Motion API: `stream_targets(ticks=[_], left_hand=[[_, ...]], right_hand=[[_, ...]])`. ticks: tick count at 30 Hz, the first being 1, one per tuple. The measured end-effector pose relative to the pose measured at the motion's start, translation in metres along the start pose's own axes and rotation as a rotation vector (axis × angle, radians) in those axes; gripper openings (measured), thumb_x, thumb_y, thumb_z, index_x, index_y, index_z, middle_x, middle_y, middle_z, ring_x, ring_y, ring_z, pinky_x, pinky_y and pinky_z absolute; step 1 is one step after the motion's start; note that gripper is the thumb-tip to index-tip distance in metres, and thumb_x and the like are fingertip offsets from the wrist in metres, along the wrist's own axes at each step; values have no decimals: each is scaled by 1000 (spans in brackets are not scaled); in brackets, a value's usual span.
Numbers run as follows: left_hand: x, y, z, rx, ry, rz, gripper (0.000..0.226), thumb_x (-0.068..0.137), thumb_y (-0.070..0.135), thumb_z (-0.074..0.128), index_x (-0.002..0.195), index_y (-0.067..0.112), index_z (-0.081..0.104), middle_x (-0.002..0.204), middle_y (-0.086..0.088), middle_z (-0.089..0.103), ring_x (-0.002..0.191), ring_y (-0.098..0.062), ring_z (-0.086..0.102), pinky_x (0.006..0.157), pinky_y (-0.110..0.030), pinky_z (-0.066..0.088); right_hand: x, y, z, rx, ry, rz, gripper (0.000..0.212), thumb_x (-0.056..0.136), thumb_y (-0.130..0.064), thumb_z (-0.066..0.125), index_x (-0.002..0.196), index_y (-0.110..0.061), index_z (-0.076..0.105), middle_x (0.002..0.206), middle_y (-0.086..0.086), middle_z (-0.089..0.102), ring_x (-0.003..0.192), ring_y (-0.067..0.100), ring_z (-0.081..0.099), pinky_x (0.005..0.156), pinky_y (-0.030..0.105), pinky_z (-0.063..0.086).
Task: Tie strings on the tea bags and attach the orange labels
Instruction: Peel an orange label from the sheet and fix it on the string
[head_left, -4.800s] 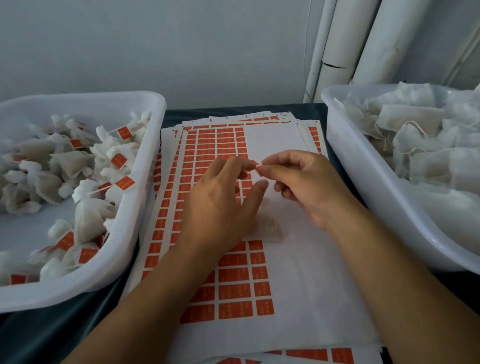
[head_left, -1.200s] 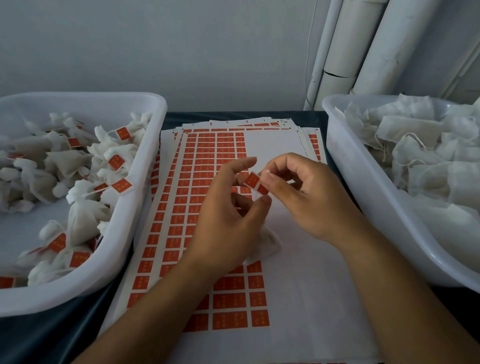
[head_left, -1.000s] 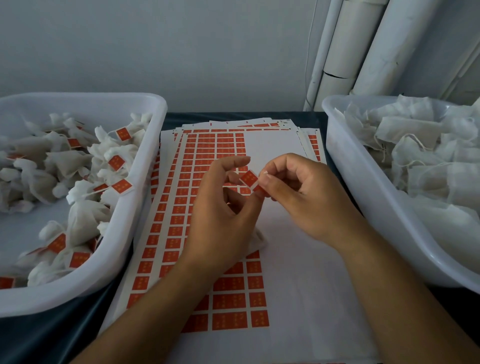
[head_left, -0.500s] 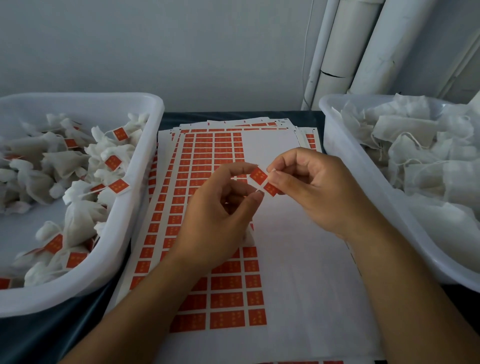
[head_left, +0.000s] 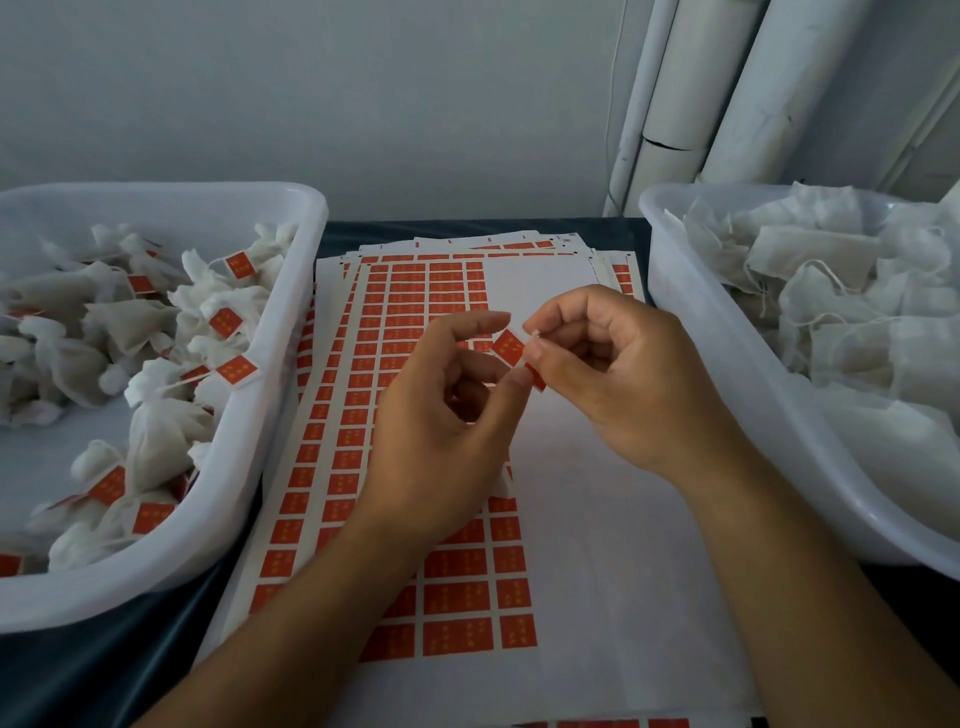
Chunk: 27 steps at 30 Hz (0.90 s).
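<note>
Both forearms reaching in from below, hands meeting at centre, left hand (head_left: 436, 415) back up with forefinger and thumb curved and parted, right hand (head_left: 618, 374) curled, its thumb and forefinger pinched shut, fingertips of both almost touching

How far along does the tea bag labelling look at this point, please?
Done: the left tub holds many tied tea bags with orange labels. In hand: the right hand pinches one orange label while the left hand closes in beside it. Left: the right tub is still piled with unlabelled bags, and the sticker sheet has many labels remaining.
</note>
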<state>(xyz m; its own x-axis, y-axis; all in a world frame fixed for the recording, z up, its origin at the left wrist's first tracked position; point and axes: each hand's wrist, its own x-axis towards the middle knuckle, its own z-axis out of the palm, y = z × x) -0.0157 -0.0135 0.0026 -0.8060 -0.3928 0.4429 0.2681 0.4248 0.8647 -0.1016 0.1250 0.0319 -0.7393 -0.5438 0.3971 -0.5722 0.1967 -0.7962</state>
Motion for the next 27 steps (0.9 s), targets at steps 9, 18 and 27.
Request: stream_targets(ticks=[9,18,27], left_hand=[[-1,3,0,185,110,190,16,93,22,73,96,27,58,81,27,59,75,-5,65,58,-8,49],[0,-2,-5,286,126,218,18,94,25,71,111,23,76,93,19,70,84,-2,66,71,-7,52],[1,-4,-4,339,120,146,7,93,23,74,100,25,77,84,21,67,85,-5,65,71,-7,51]], right_hand=[[0,0,3,63,29,-8,19,94,-22,71,101,-30,56,87,-10,76,84,7,75,76,17,58],[0,0,0,87,15,-20,18,95,-25,71,96,-30,54,91,-8,75,87,11,75,79,25,61],[-2,0,1,-76,25,-40,23,92,-34,73,109,-29,58,93,-16,76,90,-1,72,79,12,55]])
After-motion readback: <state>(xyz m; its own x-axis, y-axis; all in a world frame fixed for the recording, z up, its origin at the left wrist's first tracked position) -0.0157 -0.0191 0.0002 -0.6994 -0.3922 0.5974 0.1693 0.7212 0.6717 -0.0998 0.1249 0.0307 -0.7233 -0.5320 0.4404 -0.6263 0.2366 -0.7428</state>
